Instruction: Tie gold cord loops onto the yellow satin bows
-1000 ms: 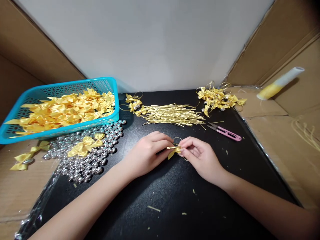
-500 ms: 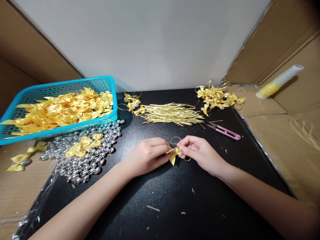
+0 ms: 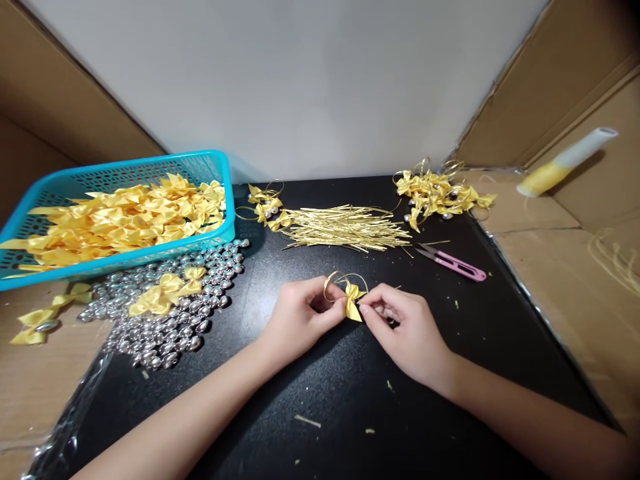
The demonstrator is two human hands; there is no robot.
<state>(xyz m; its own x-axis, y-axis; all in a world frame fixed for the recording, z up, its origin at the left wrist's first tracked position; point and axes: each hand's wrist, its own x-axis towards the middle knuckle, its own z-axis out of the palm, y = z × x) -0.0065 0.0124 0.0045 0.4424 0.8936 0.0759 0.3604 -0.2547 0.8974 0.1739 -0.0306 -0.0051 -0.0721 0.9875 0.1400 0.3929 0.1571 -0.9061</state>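
Centrally, over a black surface [image 3: 260, 413], 2 bare hands meet at a yellow ribbon bow [image 3: 354, 308] fitted with gold cord. The left hand [image 3: 300, 310] pinches the bow's left side between thumb and forefinger; loops of the cord [image 3: 326, 288] arch above the grip. The right hand [image 3: 407, 327] has its thumb and forefinger drawn narrow at the bow's right edge; whether they grip cord or ribbon cannot be told.

Beyond the hands lies a heap of cut gold cords [image 3: 350, 228], running roughly left to right. At its left end rests a small cluster of corded bows [image 3: 267, 208]; toward the far right corner lies a larger pile of corded bows [image 3: 435, 190]. Pink thread snips [image 3: 457, 267] lie near that pile, blades pointing left.

At far left, a turquoise basket [image 3: 125, 259] holds many loose bows [image 3: 145, 213]. Silver beads [image 3: 173, 340] spread along its near side, with a few yellow bows [image 3: 159, 298] lying on them. At far right, a white-and-yellow tube [image 3: 570, 160] slants above the cardboard [image 3: 535, 220]. Small scraps [image 3: 307, 421] dot the near part of the surface.
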